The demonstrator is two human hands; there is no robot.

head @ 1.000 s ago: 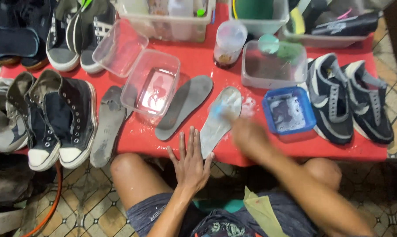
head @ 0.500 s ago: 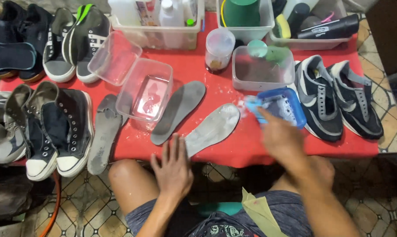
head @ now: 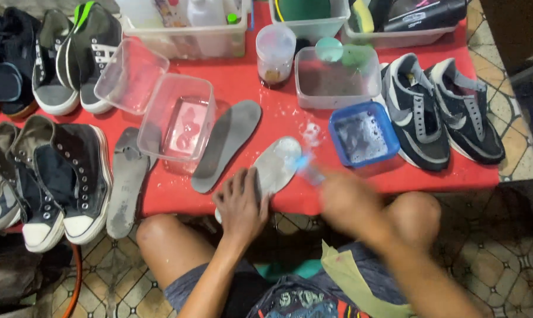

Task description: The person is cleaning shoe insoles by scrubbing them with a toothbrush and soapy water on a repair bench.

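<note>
Here the left hand (head: 241, 206) presses flat on a grey insole (head: 276, 165); the blurred right hand's (head: 343, 197) grip is unclear.

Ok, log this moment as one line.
left hand: pressing on wet insole | right hand: blurred, small blue brush at insole | blue soapy tub: beside | table: red

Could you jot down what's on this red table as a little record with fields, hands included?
Surface: red table
Left hand: left hand pressing flat on the near end of a grey insole at the table's front edge
Right hand: right hand blurred, holding something small and blue, too smeared to identify
Beside the insole: dark insole; blue tub of soapy water
Left side: clear tub; black high-top sneakers
Right side: dark trainers
</note>
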